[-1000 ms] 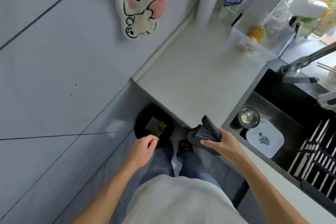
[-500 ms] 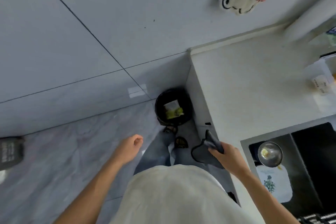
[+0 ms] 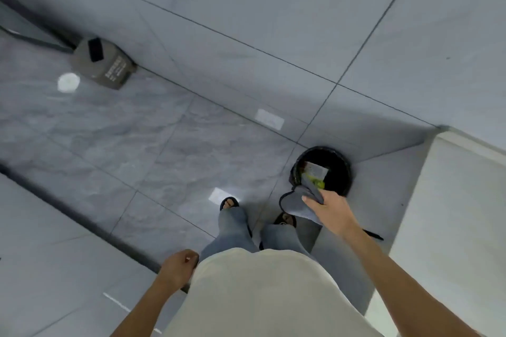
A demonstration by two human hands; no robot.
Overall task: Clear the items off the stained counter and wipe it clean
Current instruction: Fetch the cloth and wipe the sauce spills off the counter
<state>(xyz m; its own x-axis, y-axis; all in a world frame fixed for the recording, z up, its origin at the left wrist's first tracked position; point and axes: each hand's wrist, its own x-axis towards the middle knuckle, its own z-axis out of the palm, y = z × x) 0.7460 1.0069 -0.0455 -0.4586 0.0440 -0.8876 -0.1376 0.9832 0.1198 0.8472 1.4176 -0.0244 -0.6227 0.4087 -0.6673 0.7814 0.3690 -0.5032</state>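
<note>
Grey floor [image 3: 164, 145], black bin [image 3: 339, 161], perhaps wrappers [image 3: 315, 172]

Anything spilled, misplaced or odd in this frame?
Nothing is spilled. One oddity: the view faces the floor, and only an edge of the counter shows. The right hand holds the grey cloth in the air beside the black bin, not on the counter. The left hand holds nothing.
</note>
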